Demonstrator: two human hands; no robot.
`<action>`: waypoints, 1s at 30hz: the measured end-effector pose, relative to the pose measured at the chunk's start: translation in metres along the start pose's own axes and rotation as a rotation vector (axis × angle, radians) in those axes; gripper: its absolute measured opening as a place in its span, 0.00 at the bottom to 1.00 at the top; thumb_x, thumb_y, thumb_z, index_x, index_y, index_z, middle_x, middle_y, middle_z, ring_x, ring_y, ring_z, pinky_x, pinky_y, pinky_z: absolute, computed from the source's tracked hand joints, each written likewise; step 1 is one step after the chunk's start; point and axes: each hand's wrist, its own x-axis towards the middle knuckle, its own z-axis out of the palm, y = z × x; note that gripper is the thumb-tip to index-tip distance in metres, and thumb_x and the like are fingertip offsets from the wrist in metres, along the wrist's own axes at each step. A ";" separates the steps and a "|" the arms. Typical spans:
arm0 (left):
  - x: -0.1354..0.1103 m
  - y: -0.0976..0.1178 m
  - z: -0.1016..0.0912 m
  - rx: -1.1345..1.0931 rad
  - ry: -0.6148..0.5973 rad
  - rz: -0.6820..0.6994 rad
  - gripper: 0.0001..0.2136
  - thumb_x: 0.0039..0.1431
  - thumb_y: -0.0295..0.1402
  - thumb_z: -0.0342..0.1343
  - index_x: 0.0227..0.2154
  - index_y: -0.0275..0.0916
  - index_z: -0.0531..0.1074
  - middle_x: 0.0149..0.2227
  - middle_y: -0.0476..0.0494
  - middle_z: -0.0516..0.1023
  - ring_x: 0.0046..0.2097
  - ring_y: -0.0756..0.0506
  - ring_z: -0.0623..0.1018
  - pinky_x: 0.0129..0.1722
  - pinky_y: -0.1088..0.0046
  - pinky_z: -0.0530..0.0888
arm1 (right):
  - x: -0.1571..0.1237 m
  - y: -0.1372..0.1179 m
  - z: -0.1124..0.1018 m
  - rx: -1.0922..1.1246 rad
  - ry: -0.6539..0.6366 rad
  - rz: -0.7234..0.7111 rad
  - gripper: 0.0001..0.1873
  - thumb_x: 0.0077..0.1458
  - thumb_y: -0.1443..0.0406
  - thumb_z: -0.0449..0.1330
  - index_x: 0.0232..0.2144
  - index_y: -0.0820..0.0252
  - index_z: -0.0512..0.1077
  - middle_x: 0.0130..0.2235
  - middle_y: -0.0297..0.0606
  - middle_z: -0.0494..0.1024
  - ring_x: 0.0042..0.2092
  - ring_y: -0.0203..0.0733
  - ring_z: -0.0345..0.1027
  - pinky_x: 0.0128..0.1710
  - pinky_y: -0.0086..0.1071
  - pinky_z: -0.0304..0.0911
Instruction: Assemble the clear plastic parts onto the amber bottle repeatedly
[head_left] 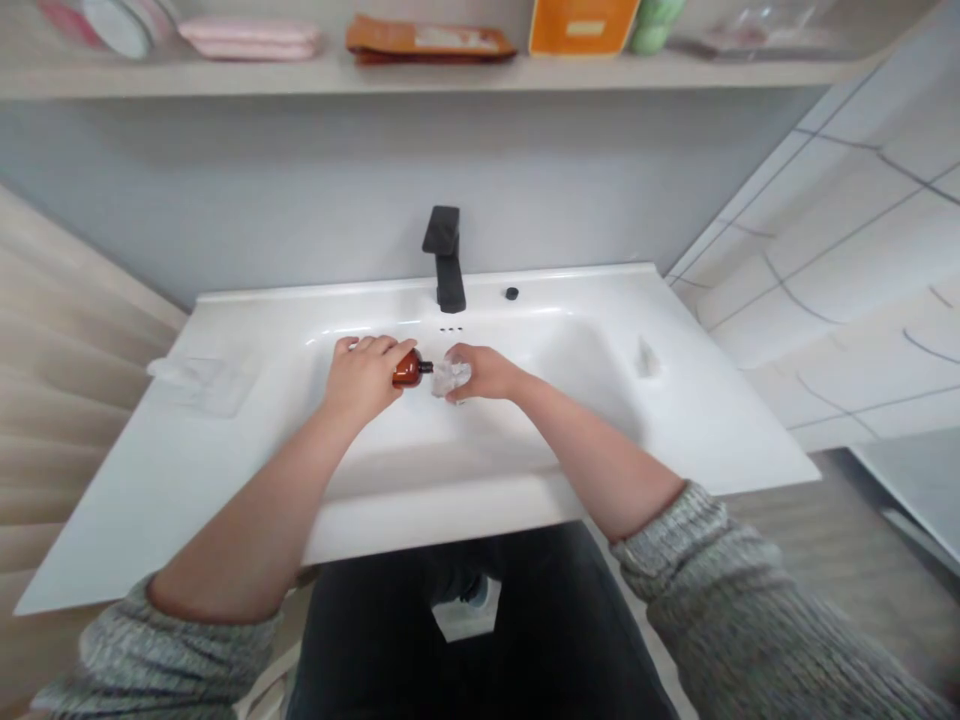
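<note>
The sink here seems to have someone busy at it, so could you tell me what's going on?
A person is standing at a white washbasin with both hands over the bowl. Their left hand grips a small amber bottle with a black neck, which points toward their right hand. The right hand holds a clear item, too small to identify, right by the bottle's neck. A black faucet stands behind them, and it isn't being touched.
</note>
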 end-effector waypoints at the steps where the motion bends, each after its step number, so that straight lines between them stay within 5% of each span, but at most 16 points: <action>1: 0.000 0.000 0.000 0.001 0.001 0.000 0.34 0.59 0.31 0.65 0.69 0.52 0.72 0.62 0.35 0.82 0.63 0.28 0.78 0.67 0.44 0.62 | 0.000 0.000 0.000 -0.002 0.001 0.001 0.34 0.44 0.61 0.83 0.53 0.53 0.78 0.50 0.36 0.86 0.52 0.51 0.81 0.51 0.35 0.71; 30: -0.001 0.002 -0.002 -0.021 0.012 0.000 0.34 0.60 0.33 0.66 0.70 0.53 0.72 0.62 0.35 0.81 0.64 0.26 0.77 0.67 0.43 0.60 | -0.002 -0.006 -0.001 -0.014 0.002 0.004 0.35 0.45 0.61 0.82 0.55 0.54 0.77 0.52 0.38 0.86 0.52 0.51 0.81 0.51 0.35 0.71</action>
